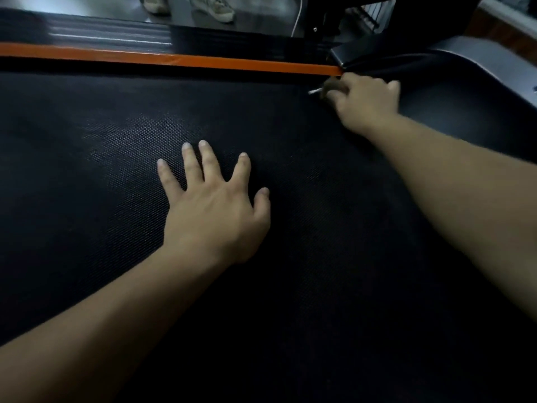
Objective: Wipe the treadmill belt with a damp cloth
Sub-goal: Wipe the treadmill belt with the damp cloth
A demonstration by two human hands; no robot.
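Black, dimpled rubber fills most of the view: the treadmill belt (87, 199), whose long axis runs left to right, parallel with the orange strip (174, 59) along its far edge. The left hand (215, 210) lies flat on the belt well below the orange strip, with fingers spread and straight, holding nothing. The right hand (366, 103) reaches to the right end of the orange strip, just below it, its fingers curled over a bunched cloth (334, 86) that it presses to the belt. Only a greyish wad and a pale corner of the cloth show past the knuckles. The rest is hidden under the hand and blurred, so its shape and direction cannot be told. Above the orange strip, a pair of shoes (212, 8) is cut off by the top edge.
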